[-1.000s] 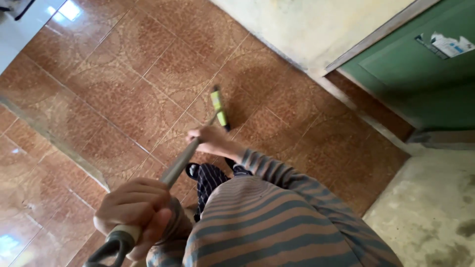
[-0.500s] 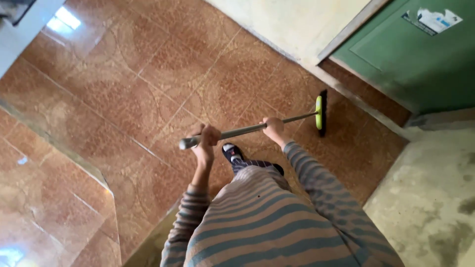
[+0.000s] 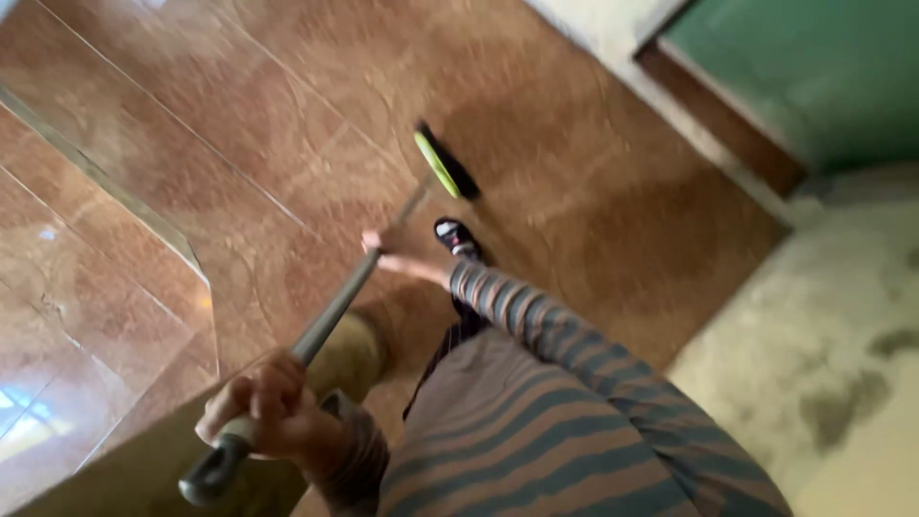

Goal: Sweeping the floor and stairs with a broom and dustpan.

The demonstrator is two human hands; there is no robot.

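1. Left edge: glossy brown tiled floor with a raised step edge running diagonally; light glare on the lower tiles.
2. Left hand, low in the view: grip wrapped fully closed around the upper end of a long grey handle, near its dark end cap. Striped cuff at the wrist.
3. The handle slants up and to the right, from the left hand through the right hand to the head.
4. Right hand, centre: blurred, grip closed on the handle further down, arm stretched out in a grey striped sleeve.
5. Broom head, green with a dark underside, on the floor just beyond the right hand, above a dark shoe.
6. Right: pale wall base, brown skirting and a green door at the upper corner; rough pale concrete floor with dark stains below.
7. No containers, packages or labels can be made out; motion blur throughout.
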